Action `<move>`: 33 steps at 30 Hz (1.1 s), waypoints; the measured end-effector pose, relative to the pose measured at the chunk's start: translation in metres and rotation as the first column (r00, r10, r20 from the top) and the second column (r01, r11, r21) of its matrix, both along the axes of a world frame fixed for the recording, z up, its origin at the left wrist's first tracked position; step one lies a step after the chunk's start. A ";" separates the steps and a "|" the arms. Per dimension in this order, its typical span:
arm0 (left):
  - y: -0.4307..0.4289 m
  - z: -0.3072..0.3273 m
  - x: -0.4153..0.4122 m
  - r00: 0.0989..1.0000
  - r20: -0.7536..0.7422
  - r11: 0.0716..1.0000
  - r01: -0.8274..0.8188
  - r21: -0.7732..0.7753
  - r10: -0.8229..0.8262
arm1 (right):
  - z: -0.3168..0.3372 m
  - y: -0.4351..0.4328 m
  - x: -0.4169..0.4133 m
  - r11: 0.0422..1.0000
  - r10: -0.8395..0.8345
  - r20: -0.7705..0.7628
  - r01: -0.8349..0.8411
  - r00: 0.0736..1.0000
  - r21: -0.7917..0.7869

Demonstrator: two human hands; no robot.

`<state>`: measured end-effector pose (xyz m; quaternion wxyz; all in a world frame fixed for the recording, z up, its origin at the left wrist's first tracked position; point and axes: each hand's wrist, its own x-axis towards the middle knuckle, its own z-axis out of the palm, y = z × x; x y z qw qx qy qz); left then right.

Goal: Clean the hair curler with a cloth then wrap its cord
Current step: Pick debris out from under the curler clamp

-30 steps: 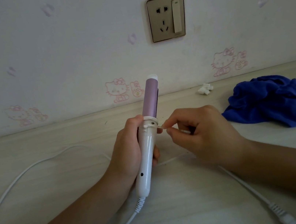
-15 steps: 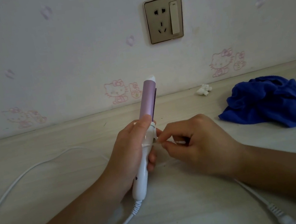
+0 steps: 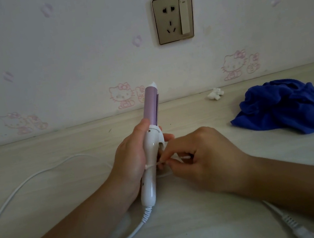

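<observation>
Your left hand [image 3: 130,163] clamps the hair curler [image 3: 152,146] upright over the table [image 3: 41,197], purple barrel up. Your right hand [image 3: 203,160] pinches the cord [image 3: 151,165] against the white handle, lower down it than a moment ago. The blue cloth [image 3: 285,108] lies well apart on the right, unmoved.

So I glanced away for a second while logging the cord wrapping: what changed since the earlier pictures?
The right hand, pinching the thin white cord, moved down from the curler's collar to mid-handle, drawing the cord across the handle. The left hand keeps gripping the hair curler, still upright. The blue cloth has not moved.
</observation>
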<state>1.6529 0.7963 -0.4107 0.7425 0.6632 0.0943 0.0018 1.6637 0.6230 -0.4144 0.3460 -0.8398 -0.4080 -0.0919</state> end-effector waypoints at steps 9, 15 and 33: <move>-0.001 0.004 -0.003 0.999 0.025 0.999 -0.020 -0.045 0.021 | 0.000 -0.004 -0.001 1.000 0.031 -0.013 -0.031 0.999 0.005; -0.003 -0.002 0.000 0.986 0.076 0.963 -0.160 0.216 0.146 | 0.005 -0.007 0.009 0.995 -0.050 -0.032 0.052 0.998 0.087; 0.009 -0.004 0.003 0.995 -0.033 0.991 0.090 -0.097 -0.093 | 0.004 -0.011 0.012 0.982 -0.156 -0.008 0.156 0.988 0.105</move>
